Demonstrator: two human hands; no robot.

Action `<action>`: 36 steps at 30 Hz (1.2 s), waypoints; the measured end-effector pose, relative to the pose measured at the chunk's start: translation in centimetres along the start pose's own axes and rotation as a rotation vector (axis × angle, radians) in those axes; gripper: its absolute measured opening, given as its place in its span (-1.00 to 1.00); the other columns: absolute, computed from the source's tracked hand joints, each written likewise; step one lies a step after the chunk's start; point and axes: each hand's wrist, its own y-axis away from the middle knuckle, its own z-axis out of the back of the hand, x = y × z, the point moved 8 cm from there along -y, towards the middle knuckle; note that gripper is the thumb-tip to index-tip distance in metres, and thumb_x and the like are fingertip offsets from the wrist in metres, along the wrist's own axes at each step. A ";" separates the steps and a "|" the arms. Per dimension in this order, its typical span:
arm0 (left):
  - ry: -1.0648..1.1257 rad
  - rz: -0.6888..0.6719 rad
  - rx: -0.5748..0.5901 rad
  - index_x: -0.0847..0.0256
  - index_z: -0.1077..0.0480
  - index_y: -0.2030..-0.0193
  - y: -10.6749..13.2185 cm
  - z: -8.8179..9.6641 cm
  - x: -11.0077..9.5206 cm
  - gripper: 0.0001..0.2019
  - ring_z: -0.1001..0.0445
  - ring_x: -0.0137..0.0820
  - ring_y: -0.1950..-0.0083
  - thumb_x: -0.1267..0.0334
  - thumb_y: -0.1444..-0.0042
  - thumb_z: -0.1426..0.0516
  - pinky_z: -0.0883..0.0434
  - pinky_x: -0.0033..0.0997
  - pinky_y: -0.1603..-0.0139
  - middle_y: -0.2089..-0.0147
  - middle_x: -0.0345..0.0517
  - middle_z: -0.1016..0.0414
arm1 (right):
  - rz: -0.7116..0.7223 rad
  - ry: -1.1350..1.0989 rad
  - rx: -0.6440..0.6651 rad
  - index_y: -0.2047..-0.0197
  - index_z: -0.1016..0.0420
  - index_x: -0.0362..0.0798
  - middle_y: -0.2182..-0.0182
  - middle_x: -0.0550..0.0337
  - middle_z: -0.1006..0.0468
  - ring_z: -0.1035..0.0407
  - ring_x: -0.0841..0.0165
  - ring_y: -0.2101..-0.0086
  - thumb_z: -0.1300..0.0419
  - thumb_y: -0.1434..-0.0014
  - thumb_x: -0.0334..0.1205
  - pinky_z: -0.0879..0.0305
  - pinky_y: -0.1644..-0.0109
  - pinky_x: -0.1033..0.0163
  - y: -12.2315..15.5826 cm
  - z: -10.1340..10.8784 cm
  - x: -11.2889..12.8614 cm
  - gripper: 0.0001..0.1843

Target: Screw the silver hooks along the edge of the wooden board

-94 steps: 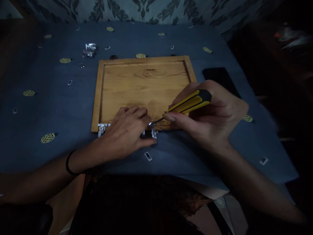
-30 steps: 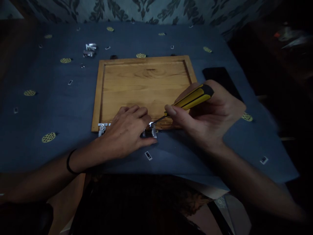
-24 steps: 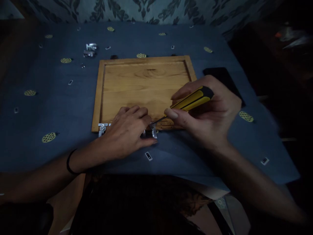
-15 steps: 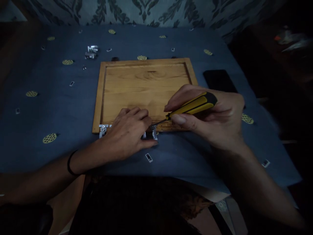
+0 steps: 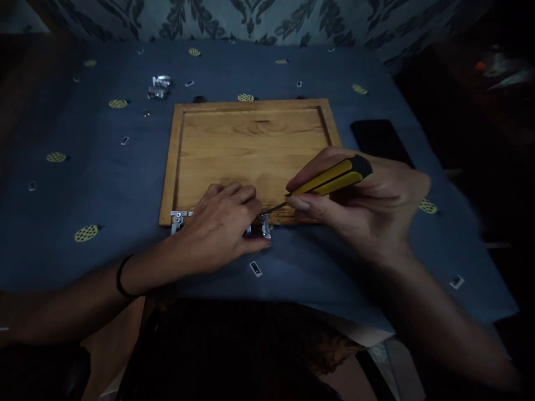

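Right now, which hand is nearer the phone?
Right. The right hand, gripping the screwdriver, sits just in front of the phone; the left hand rests across the board, on the bracket.

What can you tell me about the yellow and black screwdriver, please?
The screwdriver has a yellow handle with a black stripe and black end cap, seemingly plastic, and a thin metal shaft. The right hand grips the handle close to the shaft. It slants shallowly, handle up to the right, tip down left, meeting the metal bracket at the near edge of the wooden board. The tip's shape is too small to tell.
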 end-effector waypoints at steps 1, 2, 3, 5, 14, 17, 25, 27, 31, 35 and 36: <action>-0.001 -0.001 -0.003 0.29 -0.55 0.02 0.0 0.0 0.0 -0.62 -0.48 -0.07 -0.05 0.01 -0.21 -0.36 -0.37 -0.08 -0.07 0.05 0.01 -0.54 | 0.000 0.012 0.001 0.38 -0.62 0.12 0.48 0.30 -0.59 -0.45 0.36 0.48 -0.49 -0.13 -0.21 -0.32 0.45 0.18 0.0 0.0 0.1 -0.86; 0.000 -0.003 -0.009 0.28 -0.55 0.02 0.0 0.1 0.0 -0.62 -0.48 -0.08 -0.05 0.01 -0.22 -0.35 -0.37 -0.08 -0.07 0.05 0.01 -0.54 | -0.002 0.021 0.002 0.38 -0.62 0.13 0.49 0.30 -0.58 -0.45 0.35 0.49 -0.49 -0.14 -0.20 -0.32 0.46 0.17 0.1 -0.1 0.1 -0.86; 0.000 -0.006 -0.013 0.28 -0.55 0.03 0.0 0.1 0.0 -0.63 -0.48 -0.08 -0.05 0.01 -0.22 -0.34 -0.37 -0.08 -0.07 0.05 0.01 -0.54 | -0.010 0.029 0.000 0.39 -0.62 0.13 0.49 0.30 -0.58 -0.45 0.34 0.49 -0.49 -0.14 -0.20 -0.33 0.45 0.16 0.1 0.0 0.1 -0.86; 0.003 -0.011 -0.012 0.27 -0.54 0.04 0.0 0.1 -0.1 -0.65 -0.47 -0.08 -0.06 0.02 -0.23 -0.34 -0.37 -0.09 -0.07 0.05 0.01 -0.54 | -0.023 0.036 0.000 0.39 -0.62 0.14 0.48 0.30 -0.59 -0.46 0.33 0.48 -0.48 -0.14 -0.21 -0.35 0.45 0.15 0.1 0.0 0.1 -0.86; 0.017 0.003 -0.006 0.28 -0.54 0.07 0.1 0.0 0.0 -0.64 -0.48 -0.10 -0.03 0.01 -0.20 -0.37 -0.37 -0.10 -0.07 0.06 -0.01 -0.54 | -0.063 -0.015 -0.358 0.45 -0.62 0.01 0.55 0.25 -0.58 -0.41 0.41 0.59 -0.39 -0.22 -0.23 -0.25 0.61 0.22 0.8 2.3 -0.2 -0.81; 0.017 -0.002 -0.013 0.27 -0.53 0.05 0.1 0.1 0.0 -0.64 -0.48 -0.12 0.00 0.03 -0.21 -0.36 -0.37 -0.12 -0.07 0.08 -0.02 -0.54 | -0.115 0.012 -0.361 0.47 -0.62 0.04 0.62 0.29 -0.51 -0.36 0.42 0.63 -0.43 -0.17 -0.20 -0.20 0.63 0.23 0.8 2.3 -0.8 -0.81; 0.011 -0.006 -0.010 0.25 -0.52 0.06 0.1 0.1 0.0 -0.66 -0.47 -0.10 -0.03 0.02 -0.22 -0.34 -0.36 -0.09 -0.08 0.07 -0.03 -0.53 | -0.090 -0.002 -0.167 0.60 -0.48 0.03 0.54 0.27 -0.58 -0.42 0.40 0.51 -0.43 -0.20 -0.20 -0.28 0.46 0.21 0.3 0.7 -0.5 -0.63; 0.018 0.002 0.008 0.26 -0.52 0.08 0.0 0.0 0.0 -0.66 -0.47 -0.09 -0.03 0.02 -0.22 -0.35 -0.36 -0.07 -0.09 0.06 -0.02 -0.53 | -0.080 -0.004 -0.148 0.58 -0.49 0.02 0.54 0.29 -0.57 -0.41 0.42 0.51 -0.43 -0.19 -0.19 -0.25 0.46 0.23 0.3 0.6 -0.5 -0.64; 0.027 0.000 0.009 0.28 -0.52 0.08 -0.1 0.1 -0.1 -0.65 -0.48 -0.08 -0.02 0.02 -0.22 -0.35 -0.37 -0.07 -0.09 0.07 0.00 -0.53 | -0.103 0.011 -0.132 0.53 -0.52 0.03 0.52 0.31 -0.55 -0.38 0.44 0.51 -0.40 -0.23 -0.24 -0.21 0.46 0.23 0.4 0.3 -0.7 -0.70; 0.013 -0.007 -0.008 0.27 -0.53 0.07 0.0 0.2 -0.1 -0.66 -0.48 -0.07 -0.03 0.03 -0.22 -0.35 -0.37 -0.08 -0.07 0.05 0.01 -0.53 | -0.102 0.016 -0.122 0.56 -0.49 0.06 0.52 0.29 -0.55 -0.39 0.39 0.49 -0.39 -0.24 -0.23 -0.22 0.44 0.18 0.4 0.2 -0.5 -0.66; 0.012 -0.010 -0.012 0.27 -0.53 0.06 0.0 0.2 -0.1 -0.66 -0.47 -0.07 -0.04 0.03 -0.22 -0.35 -0.37 -0.08 -0.07 0.05 0.01 -0.53 | -0.111 0.014 -0.115 0.56 -0.49 0.07 0.53 0.29 -0.55 -0.39 0.38 0.50 -0.41 -0.23 -0.22 -0.21 0.44 0.17 0.4 0.1 -0.5 -0.66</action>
